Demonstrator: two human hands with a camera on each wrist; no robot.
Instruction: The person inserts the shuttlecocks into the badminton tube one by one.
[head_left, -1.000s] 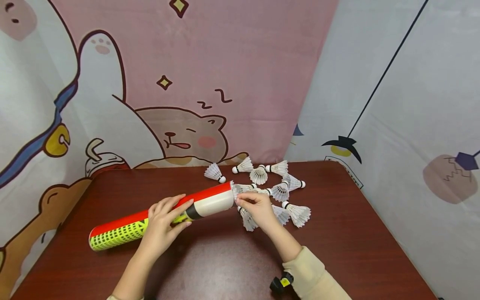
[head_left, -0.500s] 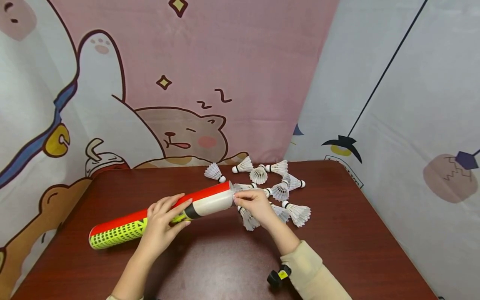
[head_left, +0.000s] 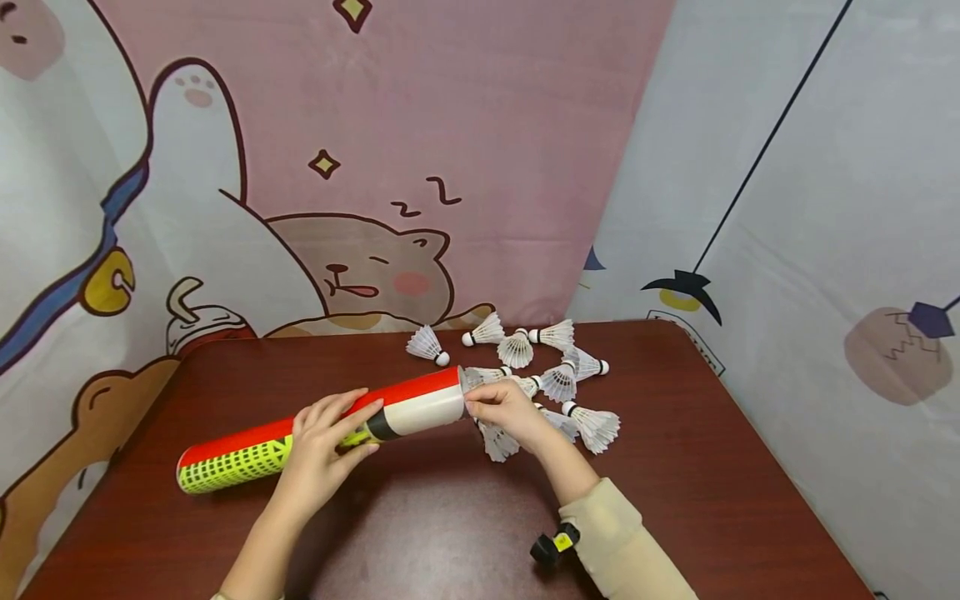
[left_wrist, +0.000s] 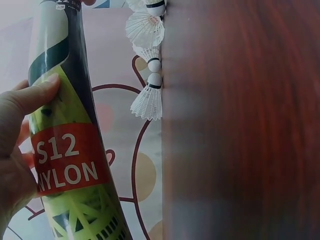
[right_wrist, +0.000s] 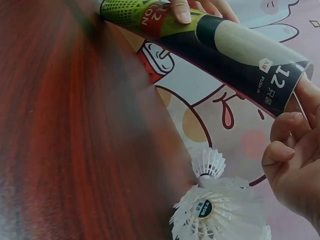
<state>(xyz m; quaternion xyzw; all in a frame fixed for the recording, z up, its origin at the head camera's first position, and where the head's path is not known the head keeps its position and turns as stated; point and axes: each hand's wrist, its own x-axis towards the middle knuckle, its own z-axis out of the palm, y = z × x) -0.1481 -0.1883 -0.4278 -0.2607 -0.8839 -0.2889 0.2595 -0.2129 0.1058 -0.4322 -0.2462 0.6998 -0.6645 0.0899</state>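
Observation:
Tilted above the table is a long shuttlecock tube (head_left: 420,404) in red, white and yellow-green. My left hand (head_left: 318,446) grips it around its middle; in the left wrist view, the thumb (left_wrist: 47,85) lies along its printed side. My right hand (head_left: 510,412) is at the tube's right-hand mouth, thumb and fingertips pinched together there. The shuttlecock in those fingertips is almost wholly hidden by the tube and hand. In the right wrist view, one finger reaches into the mouth and the other fingers (right_wrist: 282,150) are curled just outside.
Several white shuttlecocks (head_left: 596,427) lie scattered around and behind my right hand. One shuttlecock (head_left: 427,344) lies apart, behind the tube. The dark red-brown table (head_left: 420,533) meets a cartoon-printed curtain (head_left: 487,167) at the back. A black strap-like device (head_left: 551,546) hangs by the right sleeve.
The feathered skirt that stuck out of the tube's mouth has slid inside it. My right hand has moved slightly left with it; the left hand keeps its hold on the tube.

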